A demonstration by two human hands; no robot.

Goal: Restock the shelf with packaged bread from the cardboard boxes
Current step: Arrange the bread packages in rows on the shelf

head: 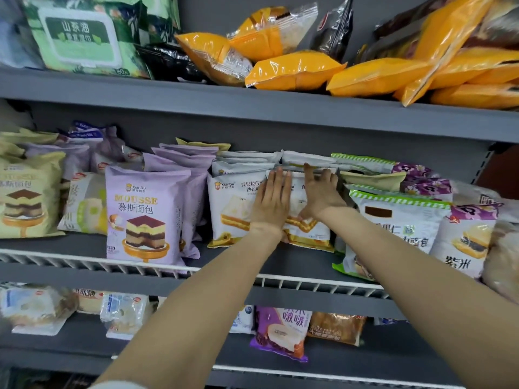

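On the middle shelf (84, 242) stand rows of packaged bread. My left hand (272, 200) lies flat with straight fingers on the front of a white sandwich-bread pack (306, 228). My right hand (320, 192) touches the same pack's upper right side, fingers extended over its top edge. A second white pack (230, 214) stands just left of it, with more white packs (247, 161) stacked behind. No cardboard box is in view.
Purple mousse packs (143, 211) and yellow packs (25, 197) stand to the left. Green-trimmed (398, 220) and purple-rice packs (463, 242) crowd the right. Orange packs (295, 71) and a wet-wipes pack (81, 37) fill the top shelf. A white wire rail (84, 262) edges the shelf.
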